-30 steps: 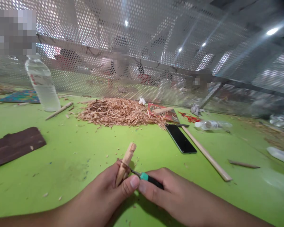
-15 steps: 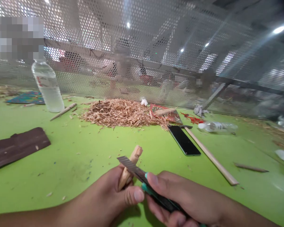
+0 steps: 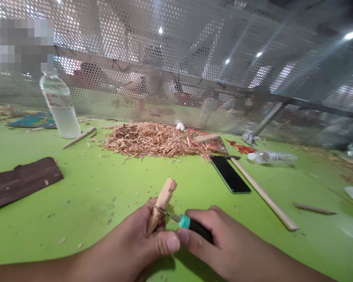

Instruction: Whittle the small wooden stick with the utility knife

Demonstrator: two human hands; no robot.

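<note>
My left hand is closed around a short carved piece of wood, its notched end pointing up and away from me. In my right hand is a utility knife with a black and teal handle. Its blade lies across the wood just above my left thumb, edge-on to my view. Whether the edge is cutting in, I cannot tell. My right thumb is beside my left thumb tip.
Beyond my hands lies a heap of wood shavings. A phone, a hammer and a pencil lie to the right. Brown sandpaper and a water bottle are on the left. A perforated screen stands behind.
My right hand has rolled the knife, so the blade, seen flat before, now shows edge-on across the wood. My left hand and the wood stay nearly in place.
</note>
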